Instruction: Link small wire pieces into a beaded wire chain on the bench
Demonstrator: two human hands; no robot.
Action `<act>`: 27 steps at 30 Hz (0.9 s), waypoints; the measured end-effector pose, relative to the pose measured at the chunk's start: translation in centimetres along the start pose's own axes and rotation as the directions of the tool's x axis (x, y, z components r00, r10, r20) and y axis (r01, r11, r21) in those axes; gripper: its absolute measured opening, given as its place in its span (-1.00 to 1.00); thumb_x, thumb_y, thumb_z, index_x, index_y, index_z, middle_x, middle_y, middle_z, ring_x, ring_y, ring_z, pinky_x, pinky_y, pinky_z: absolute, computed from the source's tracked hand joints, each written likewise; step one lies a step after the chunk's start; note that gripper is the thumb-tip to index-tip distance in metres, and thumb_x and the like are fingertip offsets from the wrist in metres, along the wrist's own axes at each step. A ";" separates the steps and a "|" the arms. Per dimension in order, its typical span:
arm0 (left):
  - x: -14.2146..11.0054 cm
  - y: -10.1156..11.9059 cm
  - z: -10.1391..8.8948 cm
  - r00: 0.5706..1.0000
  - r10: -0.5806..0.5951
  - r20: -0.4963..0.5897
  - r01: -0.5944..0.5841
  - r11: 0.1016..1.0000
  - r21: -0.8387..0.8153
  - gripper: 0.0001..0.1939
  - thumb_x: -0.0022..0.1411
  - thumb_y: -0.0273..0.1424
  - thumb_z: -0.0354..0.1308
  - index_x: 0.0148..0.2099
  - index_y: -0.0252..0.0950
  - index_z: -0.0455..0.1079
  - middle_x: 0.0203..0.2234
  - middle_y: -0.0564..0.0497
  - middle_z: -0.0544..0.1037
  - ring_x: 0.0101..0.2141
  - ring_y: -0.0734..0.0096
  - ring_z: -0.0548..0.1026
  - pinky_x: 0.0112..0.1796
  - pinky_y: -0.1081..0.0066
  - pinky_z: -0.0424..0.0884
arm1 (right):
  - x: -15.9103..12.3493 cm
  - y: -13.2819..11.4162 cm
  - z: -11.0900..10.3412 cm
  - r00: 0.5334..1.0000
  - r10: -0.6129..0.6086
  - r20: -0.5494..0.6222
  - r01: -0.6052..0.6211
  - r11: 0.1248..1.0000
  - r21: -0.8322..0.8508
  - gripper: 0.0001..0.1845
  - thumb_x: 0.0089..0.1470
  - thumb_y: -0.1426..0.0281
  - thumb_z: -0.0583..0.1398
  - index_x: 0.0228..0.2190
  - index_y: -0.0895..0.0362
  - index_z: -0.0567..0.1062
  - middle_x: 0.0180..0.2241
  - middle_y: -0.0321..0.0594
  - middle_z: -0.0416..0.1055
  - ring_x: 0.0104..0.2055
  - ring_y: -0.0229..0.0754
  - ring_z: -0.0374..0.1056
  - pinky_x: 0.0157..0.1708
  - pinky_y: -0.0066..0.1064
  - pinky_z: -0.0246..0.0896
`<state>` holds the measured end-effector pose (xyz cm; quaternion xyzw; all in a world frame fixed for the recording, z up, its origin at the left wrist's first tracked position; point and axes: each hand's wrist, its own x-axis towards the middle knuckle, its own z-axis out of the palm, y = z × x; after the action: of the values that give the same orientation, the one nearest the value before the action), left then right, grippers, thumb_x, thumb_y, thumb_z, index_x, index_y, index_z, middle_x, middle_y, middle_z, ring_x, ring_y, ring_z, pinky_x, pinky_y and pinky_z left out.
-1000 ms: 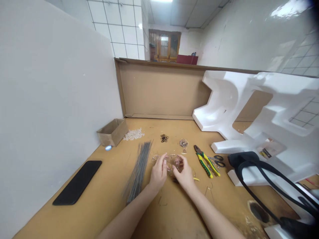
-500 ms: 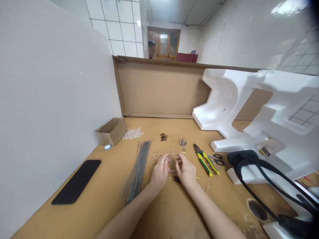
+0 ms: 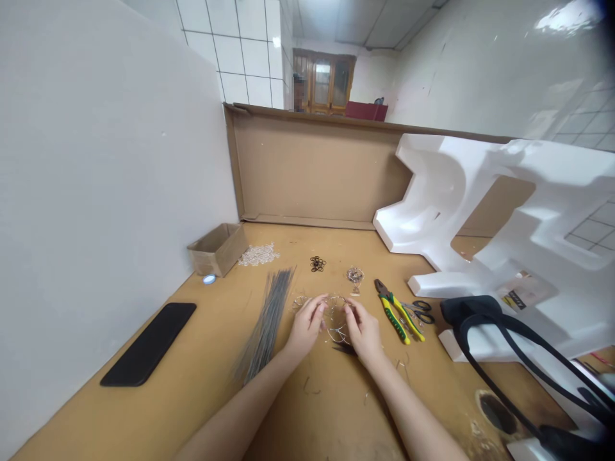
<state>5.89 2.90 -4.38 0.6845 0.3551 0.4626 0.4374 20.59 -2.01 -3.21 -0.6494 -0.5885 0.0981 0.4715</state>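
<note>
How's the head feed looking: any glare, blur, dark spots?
Head view: glare on the glossy wall at top right, with a dark corner beside it; the wire between the left hand and right hand looks soft and hard to trace; the pliers read more clearly.

Workshop, with pliers (image 3: 394,319), bent wire (image 3: 339,333)

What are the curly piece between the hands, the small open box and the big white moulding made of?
Curly piece: apparently metal wire, thin with bright glints. Box: probably cardboard, matt brown, thin-walled. White moulding: perhaps foam or plastic, smooth, softly shiny.
</note>
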 end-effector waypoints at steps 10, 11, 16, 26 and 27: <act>-0.1 -0.3 0.5 0.999 -0.049 0.002 0.049 0.992 -0.118 -0.65 0.24 -0.22 -0.11 -0.03 -0.32 0.24 -0.31 -0.04 0.45 -0.53 0.56 0.43 -0.51 0.50 0.40 | 0.0 -0.1 0.4 0.991 0.125 0.043 -0.132 0.958 0.255 -0.67 0.15 0.22 -0.03 -0.18 0.12 0.37 -0.33 -0.18 0.51 -0.49 -0.21 0.42 -0.39 -0.38 0.29; -0.1 -0.3 0.5 0.998 -0.058 0.001 0.058 0.989 -0.136 -0.65 0.24 -0.21 -0.10 -0.03 -0.32 0.24 -0.32 -0.04 0.45 -0.53 0.55 0.42 -0.51 0.49 0.40 | 0.0 -0.1 0.5 0.990 0.136 0.047 -0.144 0.949 0.279 -0.67 0.15 0.22 -0.04 -0.18 0.12 0.37 -0.33 -0.18 0.51 -0.50 -0.21 0.42 -0.40 -0.39 0.29; 0.2 0.1 0.3 0.987 -0.155 0.037 0.159 0.957 -0.242 -0.62 0.19 -0.20 -0.04 -0.04 -0.34 0.25 -0.31 -0.05 0.44 -0.55 0.56 0.41 -0.55 0.52 0.37 | 0.1 -0.1 0.7 0.979 0.190 0.066 -0.201 0.911 0.360 -0.64 0.13 0.15 -0.03 -0.21 0.13 0.36 -0.33 -0.16 0.51 -0.55 -0.19 0.42 -0.50 -0.38 0.28; 0.4 0.1 0.0 0.982 -0.177 0.072 0.186 0.968 -0.166 -0.61 0.16 -0.19 0.00 -0.04 -0.32 0.28 -0.29 -0.05 0.46 -0.58 0.59 0.38 -0.57 0.55 0.30 | 0.4 0.9 0.9 0.968 0.236 0.081 -0.250 0.901 0.355 -0.60 -0.04 0.12 0.14 -0.23 0.13 0.40 -0.42 -0.20 0.50 -0.58 -0.20 0.35 -0.55 -0.39 0.25; 0.4 0.0 0.0 0.980 -0.184 0.077 0.194 0.969 -0.152 -0.61 0.16 -0.19 0.00 -0.04 -0.31 0.28 -0.29 -0.04 0.45 -0.59 0.61 0.38 -0.58 0.55 0.29 | 0.4 1.1 0.9 0.968 0.239 0.072 -0.249 0.907 0.340 -0.61 -0.06 0.13 0.16 -0.24 0.13 0.42 -0.44 -0.21 0.50 -0.56 -0.19 0.34 -0.53 -0.39 0.24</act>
<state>5.99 3.29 -4.24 0.6245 0.3672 0.4241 0.5435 20.79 -1.05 -4.30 -0.6232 -0.4830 0.2677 0.5537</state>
